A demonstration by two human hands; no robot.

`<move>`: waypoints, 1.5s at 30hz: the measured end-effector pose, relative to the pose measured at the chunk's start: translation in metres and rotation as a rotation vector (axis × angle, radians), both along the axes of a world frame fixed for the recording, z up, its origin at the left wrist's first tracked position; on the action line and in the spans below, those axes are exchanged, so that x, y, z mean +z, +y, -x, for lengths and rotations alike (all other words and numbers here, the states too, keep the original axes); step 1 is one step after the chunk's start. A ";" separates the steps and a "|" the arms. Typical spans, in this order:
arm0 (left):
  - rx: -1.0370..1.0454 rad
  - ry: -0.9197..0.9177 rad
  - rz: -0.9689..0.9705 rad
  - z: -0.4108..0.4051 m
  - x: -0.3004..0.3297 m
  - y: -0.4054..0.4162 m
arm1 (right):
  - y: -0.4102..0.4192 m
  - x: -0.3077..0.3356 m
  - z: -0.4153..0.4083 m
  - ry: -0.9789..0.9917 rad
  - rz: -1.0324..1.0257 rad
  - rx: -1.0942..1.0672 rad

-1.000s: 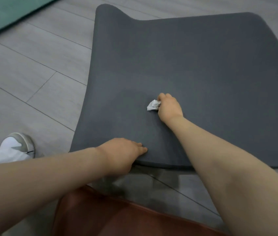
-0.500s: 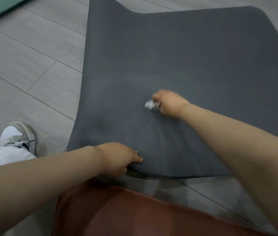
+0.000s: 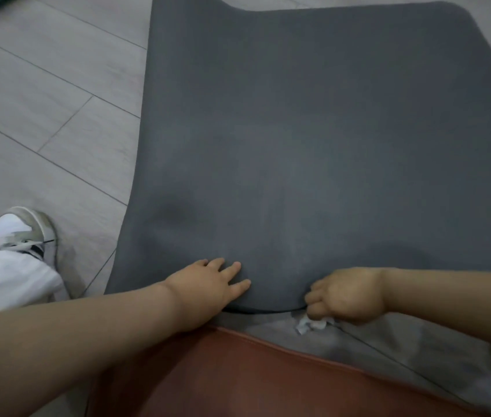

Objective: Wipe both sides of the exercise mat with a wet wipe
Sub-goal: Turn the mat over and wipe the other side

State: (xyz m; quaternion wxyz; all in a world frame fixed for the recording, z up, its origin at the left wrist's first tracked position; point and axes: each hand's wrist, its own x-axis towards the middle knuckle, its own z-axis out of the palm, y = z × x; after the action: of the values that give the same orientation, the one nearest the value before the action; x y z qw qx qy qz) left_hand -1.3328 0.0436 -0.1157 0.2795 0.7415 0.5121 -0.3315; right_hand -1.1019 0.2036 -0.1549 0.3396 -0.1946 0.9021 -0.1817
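**Materials and finishes, near edge of mat**

Exercise mat (image 3: 313, 130): dark grey, foam-like, matt, fine-textured; faint paler streaks beyond the left hand (image 3: 208, 285). Wet wipe (image 3: 310, 323): white, crumpled, thin cloth-like sheet, just under the right hand (image 3: 348, 294). Floor (image 3: 42, 94): pale grey wood-look planks, smooth, low sheen. Surface (image 3: 238, 377) nearer than both hands: brown, leather-like, smooth, slight gloss. Shoe (image 3: 24, 233) left of the left hand: white and grey, scuffed. Trouser leg (image 3: 3, 278): white matt cloth.

1. Both forearms are bare, with no sleeves in view.
2. The left hand (image 3: 208, 288) and right hand (image 3: 348, 297) wear no gloves.
3. White trouser leg (image 3: 3, 275).
4. White and grey sneaker (image 3: 24, 233) with dark-marked laces.
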 end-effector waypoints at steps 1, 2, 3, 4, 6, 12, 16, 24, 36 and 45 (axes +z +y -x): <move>0.009 -0.004 -0.003 0.001 0.000 0.000 | 0.005 -0.003 0.006 0.041 -0.004 0.014; 0.014 -0.009 -0.005 0.002 0.001 0.001 | 0.008 -0.003 0.012 0.066 -0.003 0.012; 0.014 -0.013 -0.005 0.003 0.001 0.002 | 0.010 -0.003 0.018 0.074 -0.003 -0.024; 0.015 -0.016 -0.006 0.003 0.002 0.001 | 0.011 -0.005 0.021 0.069 -0.003 -0.070; 0.017 -0.014 -0.003 0.003 0.001 0.000 | 0.012 -0.006 0.022 0.037 0.006 -0.150; 0.021 -0.032 0.009 0.006 0.000 0.004 | 0.031 -0.003 0.034 0.053 0.102 -0.302; 0.020 -0.046 0.003 0.009 0.001 0.006 | 0.082 -0.003 0.070 0.159 -0.032 -0.512; -0.008 -0.018 -0.001 0.007 -0.001 0.004 | 0.140 -0.015 0.095 0.305 -0.352 -1.352; -0.111 0.034 -0.039 0.006 0.006 -0.005 | 0.043 0.016 0.014 -0.011 -0.116 -0.150; -0.088 0.005 -0.096 0.016 0.005 -0.014 | 0.188 -0.001 0.132 0.238 -0.626 -1.263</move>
State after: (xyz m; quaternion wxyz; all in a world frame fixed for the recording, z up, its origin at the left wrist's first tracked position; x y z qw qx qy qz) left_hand -1.3491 0.0294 -0.1106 0.2277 0.7751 0.4948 -0.3203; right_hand -1.2334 0.3917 -0.1555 0.1088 0.4532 0.8831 -0.0538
